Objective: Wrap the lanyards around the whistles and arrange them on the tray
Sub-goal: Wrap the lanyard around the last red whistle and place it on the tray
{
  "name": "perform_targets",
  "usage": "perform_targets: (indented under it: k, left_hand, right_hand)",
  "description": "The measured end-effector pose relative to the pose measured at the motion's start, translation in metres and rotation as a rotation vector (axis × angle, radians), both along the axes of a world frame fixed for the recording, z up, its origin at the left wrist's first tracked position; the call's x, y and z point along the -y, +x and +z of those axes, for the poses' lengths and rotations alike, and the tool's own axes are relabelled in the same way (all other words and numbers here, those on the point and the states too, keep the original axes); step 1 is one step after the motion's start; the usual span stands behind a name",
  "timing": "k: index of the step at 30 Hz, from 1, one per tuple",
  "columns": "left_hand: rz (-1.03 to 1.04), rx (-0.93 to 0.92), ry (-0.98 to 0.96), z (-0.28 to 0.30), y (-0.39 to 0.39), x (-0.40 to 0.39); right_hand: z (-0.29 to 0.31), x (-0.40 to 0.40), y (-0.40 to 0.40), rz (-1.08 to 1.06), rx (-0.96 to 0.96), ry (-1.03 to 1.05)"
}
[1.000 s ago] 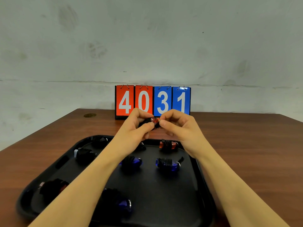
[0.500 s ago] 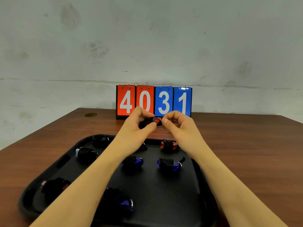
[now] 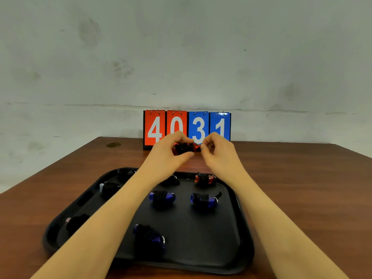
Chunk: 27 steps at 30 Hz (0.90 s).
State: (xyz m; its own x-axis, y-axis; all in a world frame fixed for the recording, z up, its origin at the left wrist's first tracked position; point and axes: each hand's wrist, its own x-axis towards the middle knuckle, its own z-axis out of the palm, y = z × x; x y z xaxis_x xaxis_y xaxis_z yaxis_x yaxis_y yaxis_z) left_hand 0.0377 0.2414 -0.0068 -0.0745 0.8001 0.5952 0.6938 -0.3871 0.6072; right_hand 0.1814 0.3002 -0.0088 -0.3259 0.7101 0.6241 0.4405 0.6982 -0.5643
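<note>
- A small red plastic whistle wound in black lanyard cord (image 3: 184, 147) is held up in the air above the far edge of the tray, in front of the score cards.
- The left hand (image 3: 171, 153) grips it, thumb underneath and fingers curled over the top.
- The right hand (image 3: 216, 152) is just beside it, its fingertips (image 3: 203, 147) pinching the tail end of the cord at the whistle's right side; the other fingers are curled in.
- Below the hands, a black rectangular plastic tray (image 3: 243, 248) lies on the brown wooden bench (image 3: 302, 188).
- On the tray rest whistles already bound in black cord: a red one (image 3: 205, 179) at the far right, two blue ones (image 3: 162, 197) (image 3: 204, 199) in the middle row, another blue one (image 3: 150, 237) at the near centre.
- More wrapped bundles lie on the tray's left, partly hidden by the left forearm: a white-ended one (image 3: 109, 187), a dark one (image 3: 124, 173) at the far corner, and one (image 3: 75, 221) near the front left. Their colours are hard to make out.
- A flip scoreboard (image 3: 187, 127) stands at the back of the bench against the grey wall, reading 4 0 on red cards and 3 1 on blue.
</note>
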Motion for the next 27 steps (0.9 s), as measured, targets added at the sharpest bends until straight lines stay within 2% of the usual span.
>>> perform_targets:
  k: [5,10,20,27]
  left_hand:
    - [0.013,-0.045,-0.053,0.009,0.008,0.026]
    - [0.094,0.033,-0.091,0.004,0.025,0.055]
    - [0.106,-0.112,-0.196,-0.024,0.057,0.111]
    - [0.085,-0.168,-0.306,-0.051,0.069,0.120]
  right_hand:
    - [0.006,0.023,0.017,0.042,-0.013,-0.053]
    - [0.004,0.051,0.036,0.040,0.049,-0.136]
    - [-0.022,0.104,0.079,0.034,0.293,-0.255]
    - [-0.042,0.117,0.087,-0.056,0.576,-0.272]
